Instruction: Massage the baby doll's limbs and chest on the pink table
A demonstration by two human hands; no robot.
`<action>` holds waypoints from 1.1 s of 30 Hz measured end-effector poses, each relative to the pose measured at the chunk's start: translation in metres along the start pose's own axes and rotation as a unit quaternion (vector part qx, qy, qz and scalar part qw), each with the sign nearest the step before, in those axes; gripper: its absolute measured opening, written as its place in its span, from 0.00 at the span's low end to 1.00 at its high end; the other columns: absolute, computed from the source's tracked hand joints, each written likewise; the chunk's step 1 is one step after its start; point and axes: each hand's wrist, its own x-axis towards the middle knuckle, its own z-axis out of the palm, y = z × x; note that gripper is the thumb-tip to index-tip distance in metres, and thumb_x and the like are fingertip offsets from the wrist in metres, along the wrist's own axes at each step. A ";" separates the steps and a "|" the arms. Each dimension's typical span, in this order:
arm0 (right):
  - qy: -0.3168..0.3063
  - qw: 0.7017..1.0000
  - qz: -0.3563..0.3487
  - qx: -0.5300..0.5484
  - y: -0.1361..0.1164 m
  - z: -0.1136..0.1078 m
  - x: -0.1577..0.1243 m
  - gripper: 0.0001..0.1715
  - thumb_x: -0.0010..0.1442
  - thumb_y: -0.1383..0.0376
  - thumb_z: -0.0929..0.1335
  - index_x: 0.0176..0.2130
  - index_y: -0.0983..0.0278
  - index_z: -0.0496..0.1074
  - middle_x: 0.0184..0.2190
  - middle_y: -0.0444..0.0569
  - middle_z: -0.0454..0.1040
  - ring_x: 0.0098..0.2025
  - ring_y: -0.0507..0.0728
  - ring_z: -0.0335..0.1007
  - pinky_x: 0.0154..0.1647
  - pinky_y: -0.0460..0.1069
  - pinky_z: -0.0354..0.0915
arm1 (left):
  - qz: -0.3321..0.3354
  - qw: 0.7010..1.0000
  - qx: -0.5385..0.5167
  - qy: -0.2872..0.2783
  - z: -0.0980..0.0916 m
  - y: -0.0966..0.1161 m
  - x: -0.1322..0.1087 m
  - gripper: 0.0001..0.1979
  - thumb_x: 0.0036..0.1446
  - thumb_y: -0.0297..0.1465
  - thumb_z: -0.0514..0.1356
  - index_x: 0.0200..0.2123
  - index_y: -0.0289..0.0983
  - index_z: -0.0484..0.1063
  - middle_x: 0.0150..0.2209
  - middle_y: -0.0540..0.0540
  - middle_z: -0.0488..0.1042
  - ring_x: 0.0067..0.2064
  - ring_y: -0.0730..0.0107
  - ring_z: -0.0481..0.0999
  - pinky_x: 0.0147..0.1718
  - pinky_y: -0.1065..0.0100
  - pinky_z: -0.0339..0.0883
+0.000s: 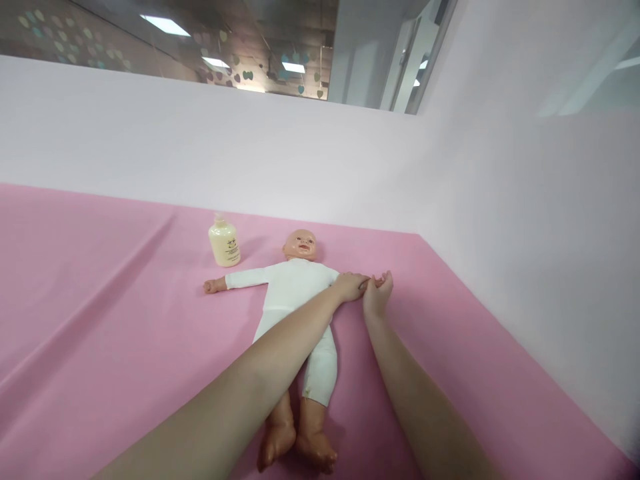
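A baby doll point(293, 283) in a white cloth suit lies on its back on the pink sheet point(125, 320), head toward the wall and bare feet toward me. Across its body reaches my left arm. My left hand point(351, 287) is closed around the doll's arm on the right side, near the wrist. Just beyond, my right hand point(379, 293) is closed on the doll's hand, which my fingers mostly cover. The doll's other arm stretches out to the left, untouched. Near that arm stands a cream-coloured lotion bottle point(225, 243), upright.
A white wall point(210, 147) runs behind the sheet, with a window point(240, 47) above it. Another white wall point(540, 220) closes the right side. A long fold crosses the sheet at left.
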 end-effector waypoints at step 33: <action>-0.148 0.971 -0.032 -0.187 0.021 0.006 -0.005 0.28 0.57 0.54 0.60 0.52 0.60 0.73 0.66 0.60 0.53 0.70 0.74 0.31 0.61 0.78 0.31 | -0.064 0.946 -0.252 0.194 -0.070 -0.033 -0.048 0.14 0.61 0.33 0.55 0.46 0.35 0.75 0.48 0.43 0.78 0.48 0.63 0.76 0.51 0.64 0.68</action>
